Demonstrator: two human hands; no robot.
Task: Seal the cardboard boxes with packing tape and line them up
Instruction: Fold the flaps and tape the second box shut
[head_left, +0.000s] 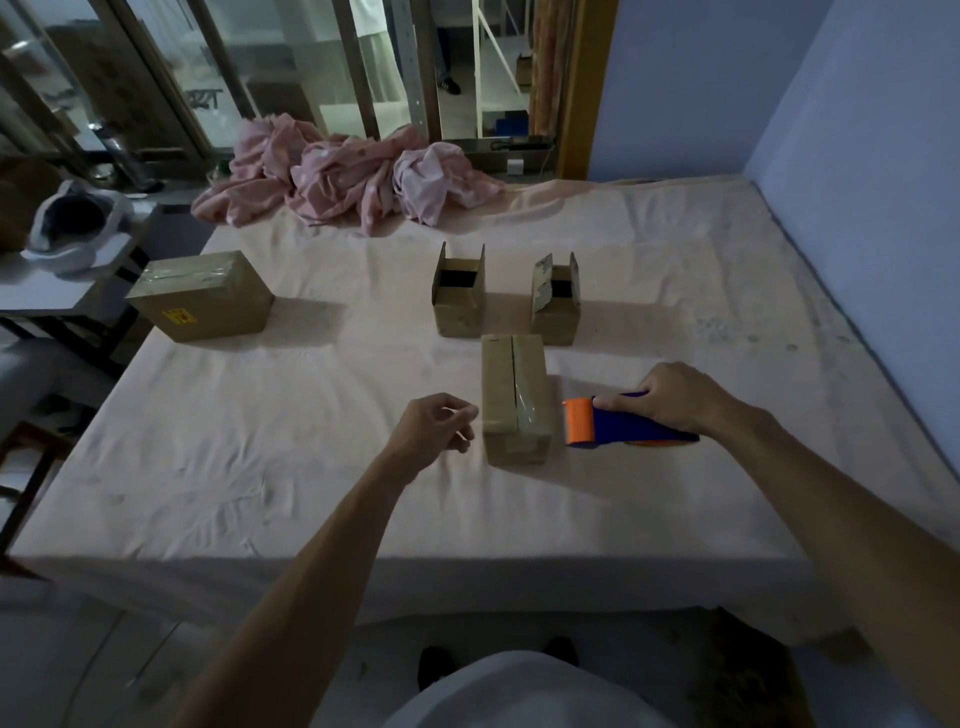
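Observation:
A small closed cardboard box (515, 400) lies on the bed in front of me, clear tape along its top seam. My right hand (675, 397) grips a blue and orange tape dispenser (618, 426) just right of that box. My left hand (441, 428) hovers just left of the box with loosely curled fingers and holds nothing. Behind it stand two small boxes with their flaps up, one (458, 301) on the left and one (556, 304) on the right. A larger taped box (200, 296) sits at the far left of the bed.
The bed (311, 441) has a pale sheet. A crumpled pink blanket (353, 176) lies at the far edge. A side table (47, 291) holding a white bag stands to the left. A blue wall runs along the right.

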